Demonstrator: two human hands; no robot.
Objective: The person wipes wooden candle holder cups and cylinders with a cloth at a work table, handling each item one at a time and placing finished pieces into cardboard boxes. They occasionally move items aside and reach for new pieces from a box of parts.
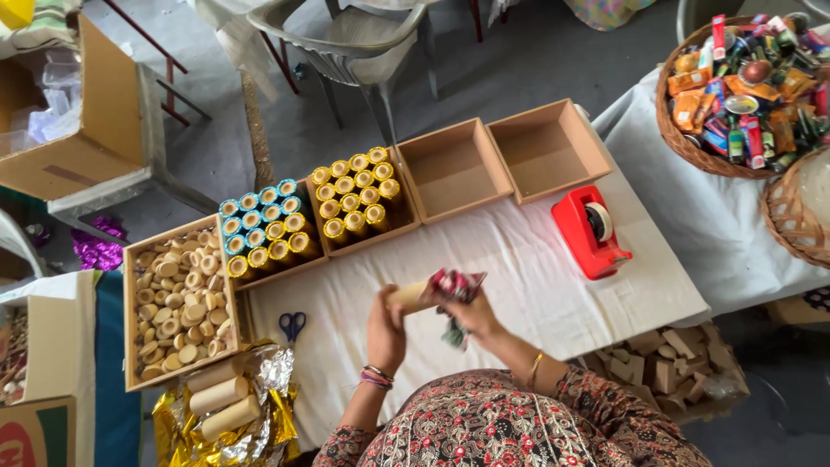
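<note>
Both hands (432, 316) around a cardboard tube (412, 295), its far end hidden by crumpled wrapper (458, 285)

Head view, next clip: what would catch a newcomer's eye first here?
Probably the red tape dispenser on the white table cloth, right of centre. Next, at the bottom middle, the left hand and right hand hold a cardboard tube with shiny patterned wrapping at one end. On the left, trays hold gold-wrapped tubes and blue-and-gold tubes; a wicker basket of colourful packets sits top right.
</note>
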